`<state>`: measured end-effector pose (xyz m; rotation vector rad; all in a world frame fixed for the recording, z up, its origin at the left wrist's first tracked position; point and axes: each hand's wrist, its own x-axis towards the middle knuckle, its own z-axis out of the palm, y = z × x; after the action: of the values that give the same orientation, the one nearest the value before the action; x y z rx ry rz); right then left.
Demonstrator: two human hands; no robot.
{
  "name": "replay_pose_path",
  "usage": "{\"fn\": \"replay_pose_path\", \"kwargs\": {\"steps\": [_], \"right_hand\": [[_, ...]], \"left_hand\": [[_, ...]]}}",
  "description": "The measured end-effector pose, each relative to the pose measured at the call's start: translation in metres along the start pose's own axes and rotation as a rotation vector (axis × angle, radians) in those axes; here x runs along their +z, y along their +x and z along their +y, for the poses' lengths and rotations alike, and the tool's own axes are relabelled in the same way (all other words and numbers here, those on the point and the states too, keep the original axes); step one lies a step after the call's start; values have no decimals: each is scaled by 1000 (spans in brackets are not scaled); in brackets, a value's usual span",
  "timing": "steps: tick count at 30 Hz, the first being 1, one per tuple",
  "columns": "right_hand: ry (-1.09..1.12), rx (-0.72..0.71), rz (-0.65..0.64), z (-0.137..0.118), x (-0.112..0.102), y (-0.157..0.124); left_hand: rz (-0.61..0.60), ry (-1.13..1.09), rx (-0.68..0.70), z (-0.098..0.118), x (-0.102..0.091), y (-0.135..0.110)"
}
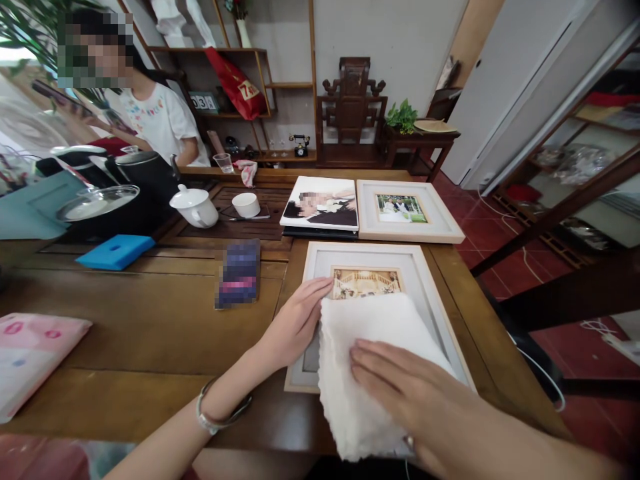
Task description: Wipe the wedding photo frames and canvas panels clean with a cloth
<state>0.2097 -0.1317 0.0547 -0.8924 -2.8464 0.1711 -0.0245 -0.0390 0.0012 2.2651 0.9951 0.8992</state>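
A pale wooden picture frame (314, 267) lies flat at the table's near edge, its small sepia photo (367, 281) partly covered. Over the lower part of it is a folded white cloth (383, 317) with a scalloped edge, hanging down toward me. My right hand (400, 377) has hold of the cloth and presses it on the frame; its thumb is mostly hidden. My left hand (300, 320) lies on the frame's left part, fingers stretched out together, tips beside the photo. A bracelet (213, 417) circles my left wrist.
Behind lie a second frame (435, 227) and a photo book (320, 203). Leftward are a phone (239, 273), a blue sponge-like block (116, 252), a lidded white cup (194, 205), a black kettle (147, 173) and a pink-and-white packet (40, 353). A person (160, 117) holds a phone.
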Motion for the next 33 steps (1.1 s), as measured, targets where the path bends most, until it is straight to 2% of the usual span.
{"fn": "replay_pose_path", "kwargs": {"steps": [2, 4, 8, 11, 14, 18, 22, 24, 28, 31, 33], "right_hand": [[13, 54, -11, 20, -3, -7], [-31, 86, 34, 45, -5, -13], [-151, 79, 282, 95, -12, -26], [-191, 173, 451, 123, -18, -37], [-159, 288, 459, 145, -14, -45], [-112, 324, 412, 159, 5, -40], [-98, 398, 468, 151, 19, -25], [-116, 403, 421, 137, 19, -20], [-160, 314, 243, 84, 13, -24], [-109, 187, 139, 37, 7, -31], [-74, 116, 99, 18, 6, -33]], "left_hand": [[-5, 10, -9, 0, 0, 0], [-7, 24, -23, 1, 0, 1], [-5, 34, -43, 2, 0, 1], [-1, 28, -37, 2, 1, 1], [3, 29, -29, 1, 1, 1], [10, 28, -30, 3, 1, 2], [7, 33, -39, 4, 1, 2], [6, 38, -44, 4, 1, 2], [10, 27, -41, 3, 1, 2], [5, 29, -36, 3, 1, 3], [-1, 33, -38, 3, 1, 3]]}}
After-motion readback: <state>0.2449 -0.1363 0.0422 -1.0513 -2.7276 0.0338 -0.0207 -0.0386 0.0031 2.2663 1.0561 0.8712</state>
